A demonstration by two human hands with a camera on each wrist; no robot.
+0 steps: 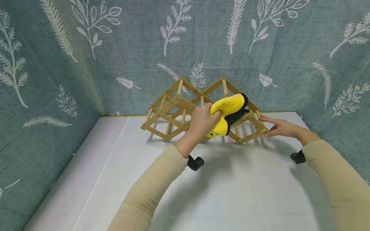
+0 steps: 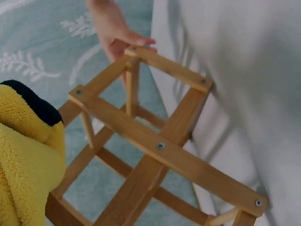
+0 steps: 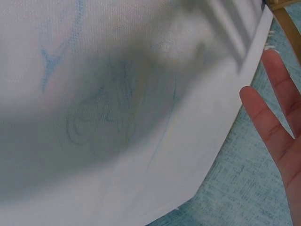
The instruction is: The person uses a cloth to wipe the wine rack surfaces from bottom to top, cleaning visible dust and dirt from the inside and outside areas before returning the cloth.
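Observation:
My left hand grips a bunched, fluffy yellow cloth with black edging and a dark reverse side. The cloth is in front of the right half of a wooden lattice rack, hiding part of it. In the left wrist view the yellow cloth hangs at the left edge, beside the rack's slats. At the rack's right end is my right hand, its spread fingers touching the end corner. The right wrist view shows extended fingers, with a bit of the rack at the top corner.
The rack stands on a white-covered table near its back edge. Teal fabric with white leaf prints rises behind and at both sides. Black wrist devices show below both forearms. Faint blue marks streak the table cover.

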